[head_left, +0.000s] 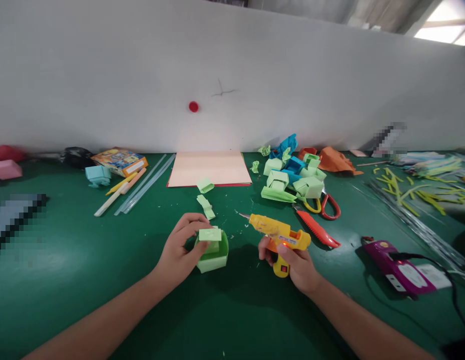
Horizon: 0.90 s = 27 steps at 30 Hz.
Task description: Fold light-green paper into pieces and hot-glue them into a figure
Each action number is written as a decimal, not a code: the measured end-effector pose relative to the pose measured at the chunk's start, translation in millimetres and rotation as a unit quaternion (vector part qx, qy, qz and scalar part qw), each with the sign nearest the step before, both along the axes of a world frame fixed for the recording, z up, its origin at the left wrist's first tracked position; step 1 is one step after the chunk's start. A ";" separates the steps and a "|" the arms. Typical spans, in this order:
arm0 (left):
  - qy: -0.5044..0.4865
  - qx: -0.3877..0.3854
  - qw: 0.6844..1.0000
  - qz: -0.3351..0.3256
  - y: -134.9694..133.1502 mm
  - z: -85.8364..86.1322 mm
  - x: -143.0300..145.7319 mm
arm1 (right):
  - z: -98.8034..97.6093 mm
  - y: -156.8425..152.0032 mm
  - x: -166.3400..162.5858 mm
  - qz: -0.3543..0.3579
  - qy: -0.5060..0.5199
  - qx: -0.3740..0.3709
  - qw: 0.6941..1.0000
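Around the left side of a small light-green folded paper box (pixel 213 263) is my left hand (pixel 185 245), its thumb and fingers closed on a green paper piece (pixel 210 234) at the box's top. The box rests on the green table. My right hand (pixel 296 262) grips a yellow hot glue gun (pixel 279 231) by its handle, with the nozzle pointing left toward the box but apart from it. A small light glows red on the gun. Beyond the box lie two loose green paper scraps (pixel 205 206).
Folded green and blue paper pieces (pixel 277 180) are heaped at the back right, with scissors (pixel 331 207) and a red cutter (pixel 318 228) in front. A purple power strip (pixel 399 267) with a cord lies right. Clear glue sticks (pixel 145 185) and a pink sheet (pixel 209 167) lie behind.
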State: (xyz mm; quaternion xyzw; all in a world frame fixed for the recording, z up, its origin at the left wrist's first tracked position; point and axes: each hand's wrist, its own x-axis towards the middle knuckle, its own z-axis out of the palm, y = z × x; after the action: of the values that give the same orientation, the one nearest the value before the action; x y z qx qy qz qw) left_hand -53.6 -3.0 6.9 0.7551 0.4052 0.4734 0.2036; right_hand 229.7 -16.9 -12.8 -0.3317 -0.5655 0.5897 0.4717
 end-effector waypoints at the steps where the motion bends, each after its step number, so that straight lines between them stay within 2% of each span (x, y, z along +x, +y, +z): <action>1: 0.002 0.000 1.000 -0.001 0.1 -0.2 -0.2 | -0.4 -0.9 0.2 0.003 -0.004 0.006 1.000; 5: 0.009 -0.005 1.000 0.008 1.0 -1.6 0.0 | 2.9 -6.2 -3.1 -0.023 -0.066 0.034 0.997; 11: 0.012 -0.016 1.000 0.014 2.0 -2.6 0.4 | 21.7 -13.3 -15.9 -0.065 -0.169 0.043 0.983; 15: 0.011 -0.014 1.000 0.005 2.8 -2.5 -0.2 | 27.9 -14.5 -20.3 -0.062 -0.166 0.051 0.983; 21: 0.002 -0.012 1.000 0.010 1.1 -2.4 0.3 | 25.4 -17.8 -21.2 -0.036 -0.142 0.048 0.988; 27: -0.005 -0.018 0.999 0.025 -0.9 -0.4 1.5 | 22.5 -17.4 -19.9 -0.044 -0.134 0.048 0.989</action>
State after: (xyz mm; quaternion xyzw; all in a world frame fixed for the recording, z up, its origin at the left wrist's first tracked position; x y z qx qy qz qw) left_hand -52.1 -3.9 6.6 0.7386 0.4319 0.4744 0.2072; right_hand 209.8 -34.2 9.7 -0.4094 -0.6362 0.4908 0.4321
